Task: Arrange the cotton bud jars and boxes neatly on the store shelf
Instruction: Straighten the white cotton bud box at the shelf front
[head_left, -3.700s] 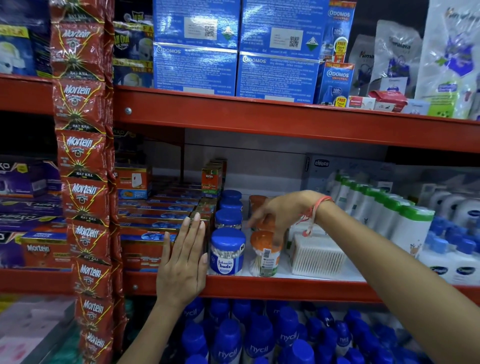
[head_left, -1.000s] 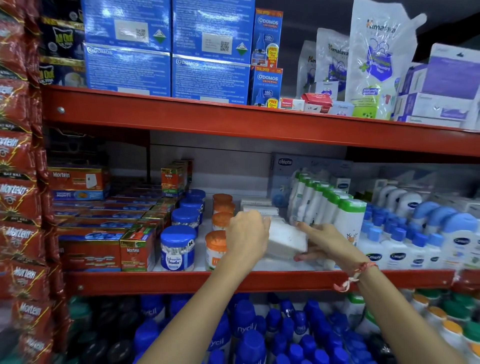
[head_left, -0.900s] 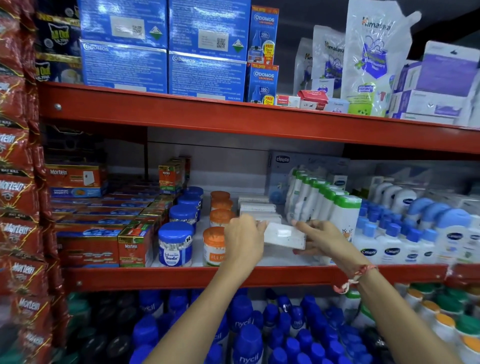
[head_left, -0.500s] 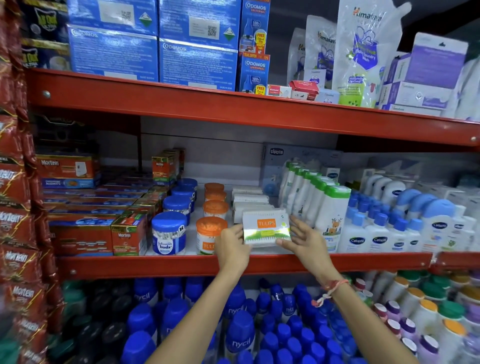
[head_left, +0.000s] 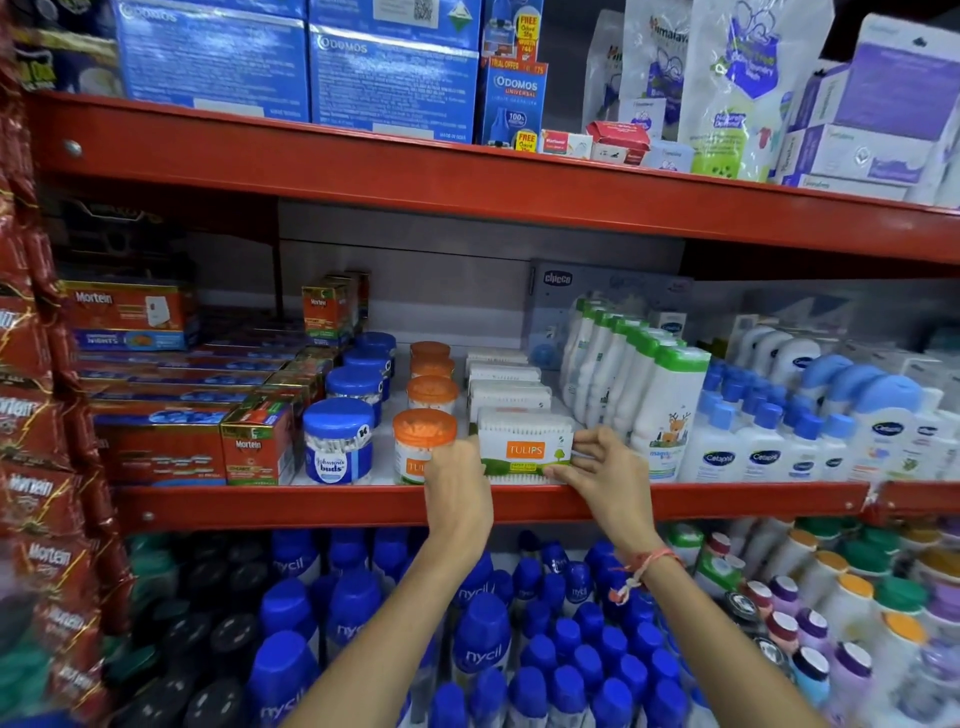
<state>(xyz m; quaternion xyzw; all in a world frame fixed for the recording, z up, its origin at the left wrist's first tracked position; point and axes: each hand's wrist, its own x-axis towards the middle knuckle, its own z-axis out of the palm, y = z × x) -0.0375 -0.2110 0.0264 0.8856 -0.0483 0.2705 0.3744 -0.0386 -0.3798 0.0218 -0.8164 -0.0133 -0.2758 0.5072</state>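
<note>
Down it comes: since half a second ago the box (head_left: 525, 448) has dropped onto the shelf (head_left: 311, 503) at the front of the box row (head_left: 506, 382), label facing out, long axis along the edge. Left hand (head_left: 457, 480) and right hand (head_left: 597, 467) hold its ends; orange jar (head_left: 422, 446) touches left.

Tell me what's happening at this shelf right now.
A person is setting a Tulips cotton bud box at the front edge of the red shelf, left hand and right hand gripping its ends. It fronts a row of similar boxes, beside orange-lidded jars and blue-lidded jars.
</note>
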